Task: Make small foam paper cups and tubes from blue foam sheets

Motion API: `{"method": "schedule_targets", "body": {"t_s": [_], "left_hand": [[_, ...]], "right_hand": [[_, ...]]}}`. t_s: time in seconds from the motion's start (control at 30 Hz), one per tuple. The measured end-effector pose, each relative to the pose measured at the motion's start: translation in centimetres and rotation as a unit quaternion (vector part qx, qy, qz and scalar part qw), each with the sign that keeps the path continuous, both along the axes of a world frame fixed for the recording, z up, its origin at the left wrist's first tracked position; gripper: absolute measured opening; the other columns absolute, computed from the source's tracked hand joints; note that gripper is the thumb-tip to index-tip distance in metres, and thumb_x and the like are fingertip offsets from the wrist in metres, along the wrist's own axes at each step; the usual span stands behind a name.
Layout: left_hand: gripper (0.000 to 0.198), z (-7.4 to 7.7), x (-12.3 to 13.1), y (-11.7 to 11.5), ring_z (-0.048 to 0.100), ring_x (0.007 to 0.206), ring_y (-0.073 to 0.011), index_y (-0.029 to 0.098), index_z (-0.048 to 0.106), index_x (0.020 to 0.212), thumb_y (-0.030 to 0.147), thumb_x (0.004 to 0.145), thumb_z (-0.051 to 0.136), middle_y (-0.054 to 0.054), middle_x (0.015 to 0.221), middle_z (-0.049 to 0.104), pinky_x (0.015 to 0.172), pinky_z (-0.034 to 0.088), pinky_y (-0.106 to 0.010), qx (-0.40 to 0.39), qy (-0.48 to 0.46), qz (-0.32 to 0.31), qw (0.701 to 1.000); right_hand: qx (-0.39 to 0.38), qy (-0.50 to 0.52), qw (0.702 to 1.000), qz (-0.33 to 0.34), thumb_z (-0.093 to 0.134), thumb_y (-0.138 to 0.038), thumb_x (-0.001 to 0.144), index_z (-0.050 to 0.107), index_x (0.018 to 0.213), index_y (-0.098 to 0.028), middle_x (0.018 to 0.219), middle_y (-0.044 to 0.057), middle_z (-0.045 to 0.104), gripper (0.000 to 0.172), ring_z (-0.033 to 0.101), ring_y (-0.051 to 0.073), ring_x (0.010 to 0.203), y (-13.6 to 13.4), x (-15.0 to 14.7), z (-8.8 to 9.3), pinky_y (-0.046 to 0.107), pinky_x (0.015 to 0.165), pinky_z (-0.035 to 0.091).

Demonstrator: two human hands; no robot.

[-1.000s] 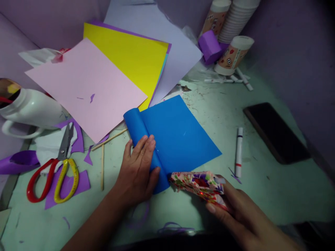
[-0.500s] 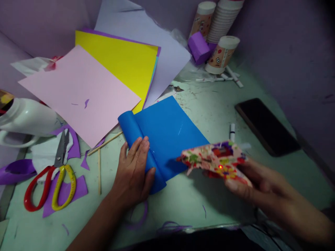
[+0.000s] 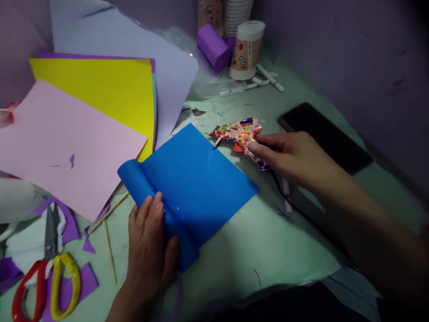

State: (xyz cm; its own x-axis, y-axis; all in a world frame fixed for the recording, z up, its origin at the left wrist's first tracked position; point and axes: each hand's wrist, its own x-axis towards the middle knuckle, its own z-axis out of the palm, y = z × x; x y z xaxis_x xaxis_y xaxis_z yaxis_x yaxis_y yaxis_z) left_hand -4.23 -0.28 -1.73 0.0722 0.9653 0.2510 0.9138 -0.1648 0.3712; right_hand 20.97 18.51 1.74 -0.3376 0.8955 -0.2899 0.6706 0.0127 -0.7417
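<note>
A blue paper sheet [image 3: 197, 183] lies on the green table [image 3: 268, 241], its left edge rolled into a tube. My left hand [image 3: 149, 250] presses flat on the near end of that roll. A line of glossy glue shows on the sheet beside the roll. My right hand [image 3: 291, 154] reaches across the far right of the sheet and holds a flower-patterned glue gun [image 3: 239, 133] by its handle, the gun resting low on the table with a red light lit and its nozzle pointing left. A black cord runs from it under my right arm.
Pink [image 3: 63, 143], yellow [image 3: 100, 89] and pale lilac [image 3: 134, 40] sheets lie at the back left. Red-and-yellow scissors [image 3: 47, 281] and thin wooden sticks [image 3: 109, 250] sit at the front left. A dark phone [image 3: 325, 134] lies at the right. Paper cups [image 3: 246, 49], a purple block [image 3: 212, 47] and glue sticks stand at the back.
My right hand carried the glue gun from the near edge of the blue sheet up and away to the table beyond its far right corner. My left hand stayed on the roll.
</note>
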Motion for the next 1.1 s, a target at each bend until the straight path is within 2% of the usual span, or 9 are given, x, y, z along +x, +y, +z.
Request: {"method": "schedule_targets", "body": {"t_s": [0.1,0.2,0.3,0.37,0.43,0.7,0.77,0.93,1.1], "left_hand": [[0.070,-0.1,-0.1,-0.1,0.020,0.143,-0.0296,0.027,0.017,0.149,0.012,0.086,0.045,-0.004,0.157,0.023,0.115,0.017,-0.057,0.001,-0.019,-0.014,1.000],[0.069,-0.1,-0.2,0.0,0.019,0.143,-0.0285,0.027,0.019,0.149,0.012,0.086,0.044,0.002,0.157,0.021,0.116,0.015,-0.054,0.000,-0.009,-0.018,1.000],[0.067,0.1,-0.2,0.1,0.018,0.144,-0.0267,0.026,0.021,0.149,0.012,0.086,0.042,0.004,0.158,0.019,0.117,0.014,-0.050,0.000,-0.002,-0.018,1.000],[0.067,0.2,-0.2,0.1,0.016,0.144,-0.0257,0.025,0.019,0.149,0.012,0.087,0.040,0.005,0.158,0.017,0.117,0.013,-0.048,0.000,0.006,-0.022,1.000],[0.067,0.3,-0.2,0.2,0.015,0.144,-0.0256,0.025,0.018,0.149,0.012,0.087,0.039,0.005,0.159,0.015,0.117,0.013,-0.048,-0.005,0.016,-0.026,1.000],[0.064,0.1,-0.2,0.3,0.015,0.144,-0.0265,0.026,0.021,0.149,0.014,0.088,0.037,0.004,0.159,0.015,0.116,0.012,-0.049,-0.013,0.037,-0.026,0.999],[0.064,0.1,-0.2,0.3,0.014,0.144,-0.0259,0.026,0.021,0.149,0.014,0.088,0.036,0.005,0.159,0.015,0.116,0.011,-0.049,-0.012,0.037,-0.027,0.999],[0.062,0.2,-0.1,0.5,0.013,0.145,-0.0240,0.026,0.020,0.149,0.014,0.089,0.033,0.006,0.159,0.013,0.117,0.010,-0.047,-0.017,0.040,-0.027,0.999],[0.064,0.1,0.0,0.6,0.011,0.145,-0.0241,0.026,0.017,0.150,0.016,0.090,0.036,0.007,0.159,0.011,0.117,0.009,-0.047,-0.026,0.050,-0.026,0.998]], "right_hand": [[0.163,-0.168,0.972,0.002,0.043,-0.061,0.087,0.069,0.090,-0.018,0.082,0.013,0.068,0.051,0.061,0.033,0.079,-1.1,0.1,1.1,0.043,0.066,0.043],[0.266,-0.041,0.961,0.057,0.053,-0.040,0.089,0.067,0.104,-0.019,0.102,0.012,0.069,0.029,0.061,0.030,0.098,-2.7,-0.6,1.1,0.042,0.083,0.047],[0.268,0.085,0.931,0.231,0.060,-0.027,0.086,0.066,0.107,-0.018,0.115,0.008,0.067,0.024,0.059,0.024,0.102,-4.3,-2.0,-0.3,0.039,0.091,0.045],[0.250,0.066,0.911,0.320,0.064,-0.026,0.083,0.068,0.103,-0.016,0.116,0.009,0.067,0.023,0.057,0.026,0.101,-4.9,-2.9,-1.4,0.043,0.089,0.045],[0.227,0.033,0.906,0.356,0.065,-0.027,0.082,0.070,0.098,-0.015,0.114,0.009,0.068,0.021,0.056,0.028,0.100,-5.2,-3.5,-2.1,0.045,0.086,0.044],[0.198,0.009,0.915,0.350,0.064,-0.025,0.082,0.072,0.086,-0.016,0.106,0.009,0.070,0.013,0.054,0.026,0.096,-5.0,-3.7,-1.9,0.043,0.084,0.042],[0.198,0.012,0.918,0.343,0.066,-0.029,0.081,0.072,0.084,-0.016,0.105,0.009,0.070,0.015,0.053,0.027,0.096,-5.2,-3.8,-1.9,0.043,0.084,0.042],[0.220,0.018,0.923,0.314,0.070,-0.048,0.075,0.071,0.087,-0.014,0.102,0.011,0.067,0.036,0.051,0.030,0.096,-6.1,-3.9,-1.9,0.046,0.086,0.041],[0.230,0.027,0.925,0.301,0.071,-0.044,0.074,0.068,0.080,-0.014,0.090,0.011,0.064,0.031,0.051,0.027,0.085,-6.9,-4.0,-1.9,0.048,0.088,0.039]]}}
